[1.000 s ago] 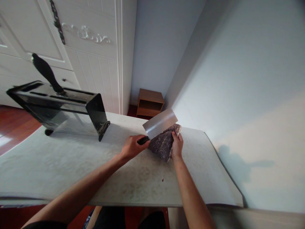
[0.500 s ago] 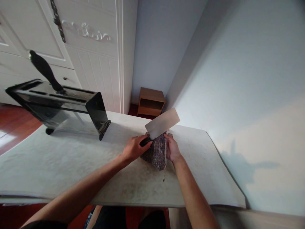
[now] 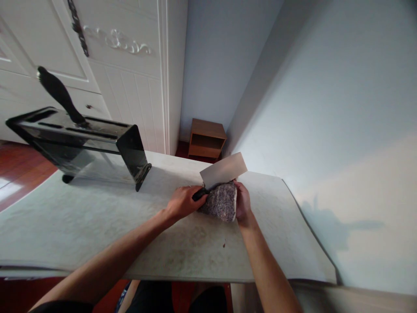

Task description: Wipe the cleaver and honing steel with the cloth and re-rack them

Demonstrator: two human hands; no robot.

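Just right of the frame's centre, a person holds up a broad-bladed cleaver (image 3: 224,169), its pale metal tilted upward toward the right. The left hand (image 3: 185,202) is closed around the black handle (image 3: 199,194), thumb along the near side. A greyish-purple, nubbly cloth (image 3: 221,202) hangs in front, just below the blade, covering its lower edge. The right hand (image 3: 243,202) grips the cloth at its right side; the fingers behind are hidden, so I can't quite tell whether they press on the metal. Both hands are over the pale, stained table (image 3: 97,226) that fills the lower frame, a small dark speck (image 3: 223,245) below the cloth. At the left stands a clear-sided knife block (image 3: 132,141), one black-handled knife (image 3: 61,93) in it. White cabinets (image 3: 130,95) fill the upper left, and a small wooden nightstand (image 3: 208,127) sits at upper centre.
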